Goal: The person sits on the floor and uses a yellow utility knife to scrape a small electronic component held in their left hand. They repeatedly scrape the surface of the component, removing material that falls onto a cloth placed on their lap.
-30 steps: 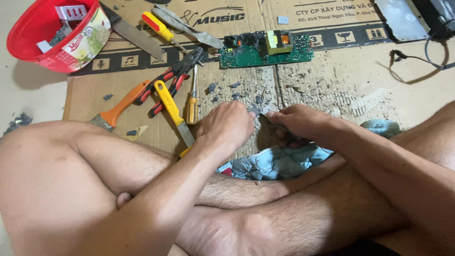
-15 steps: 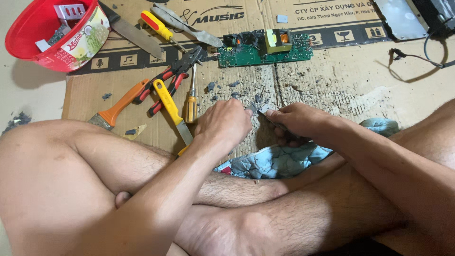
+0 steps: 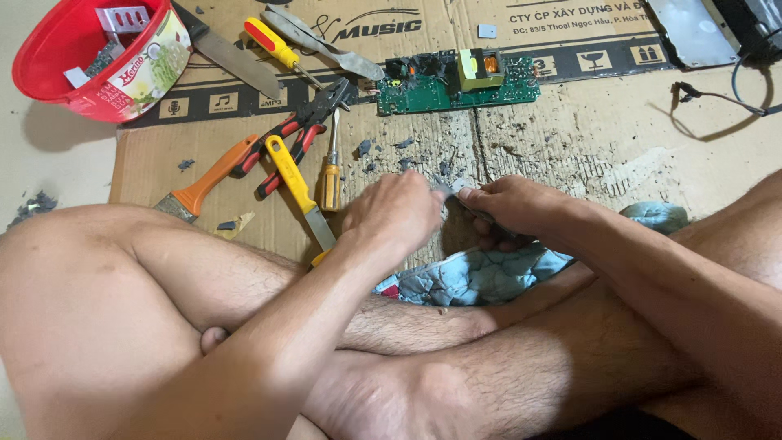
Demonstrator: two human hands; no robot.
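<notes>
The person sits cross-legged on a flattened cardboard sheet (image 3: 570, 155), both hands meeting over the lap. The left hand (image 3: 395, 216) is curled shut, knuckles up, and the right hand (image 3: 513, 208) is closed in a pinch; between them sits a small grey piece (image 3: 454, 189), thin and metallic-looking, held at both ends. It is mostly covered by the fingers, so I cannot tell what exactly it is. It lies at the centre of the scene, just above a crumpled blue cloth (image 3: 481, 273) on the legs.

At eleven o'clock from the hands lie a yellow-handled knife (image 3: 295, 183), a small yellow screwdriver (image 3: 331, 167), red-handled pliers (image 3: 297, 134) and an orange-handled brush (image 3: 208, 179). At twelve o'clock is a green circuit board (image 3: 456, 81), with grey scraps (image 3: 391, 155) scattered between it and the hands. A red bowl (image 3: 90, 61) stands far off at ten o'clock.

To do this prying or bending well, I would judge it best to keep the piece low over the cloth so fragments drop there, hold one end firm with one hand while the other works in short, controlled moves, and keep fingertips off any sharp edge. The bare legs close below call for care.
</notes>
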